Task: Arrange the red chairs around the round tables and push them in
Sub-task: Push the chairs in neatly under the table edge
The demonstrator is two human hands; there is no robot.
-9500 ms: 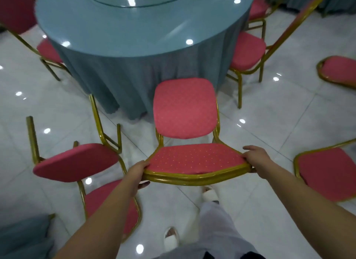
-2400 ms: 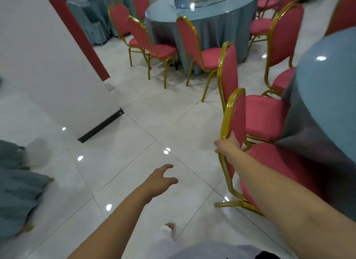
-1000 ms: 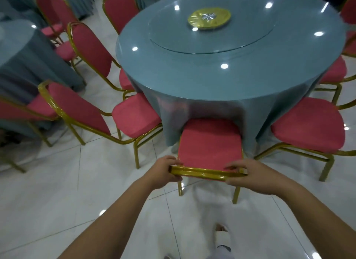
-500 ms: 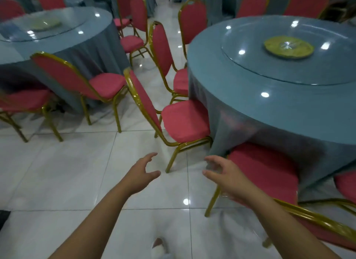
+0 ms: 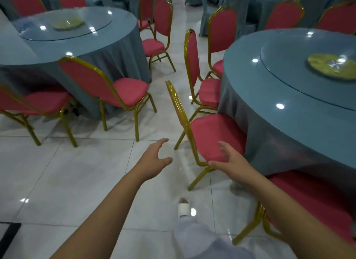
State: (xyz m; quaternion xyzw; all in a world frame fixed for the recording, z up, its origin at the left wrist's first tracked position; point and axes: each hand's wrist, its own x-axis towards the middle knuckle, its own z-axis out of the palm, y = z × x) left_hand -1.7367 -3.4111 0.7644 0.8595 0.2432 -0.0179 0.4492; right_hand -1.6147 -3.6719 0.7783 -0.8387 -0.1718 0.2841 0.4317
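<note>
- had the left hand (image 5: 154, 160) hanging in the air over the white floor tiles (image 5: 77, 172), fingers spread and loosely bent, thumb out, nothing in it
- the right hand (image 5: 229, 162) was spread wide too, palm turned toward the nearest red chair (image 5: 212, 135), hovering at the back corner of its seat; the thumb tip sat right by the gold frame there, but honestly I couldn't tell from my feed whether it touched
- that chair stood just beside the right round table (image 5: 248, 81), front of the seat at the hanging blue tablecloth (image 5: 279, 146), most of the seat out in the open, backrest edge-on to the camera and leaning away from the table
- a tucked chair (image 5: 312, 202) showed at lower right, below the right forearm, its seat partly under the same cloth
- further along that table a second chair (image 5: 204, 89) had its seat against the cloth, and a third chair (image 5: 221, 27) stood behind it
- on the tabletop I saw a glass turntable (image 5: 289, 81) with a yellow disc (image 5: 331, 65) in its middle
- across the aisle was the left round table (image 5: 57, 44), with an angled chair (image 5: 107, 91) facing it, seat near the cloth but not under it
- a white slipper (image 5: 184, 208) was planted on the tiles between the two forearms
</note>
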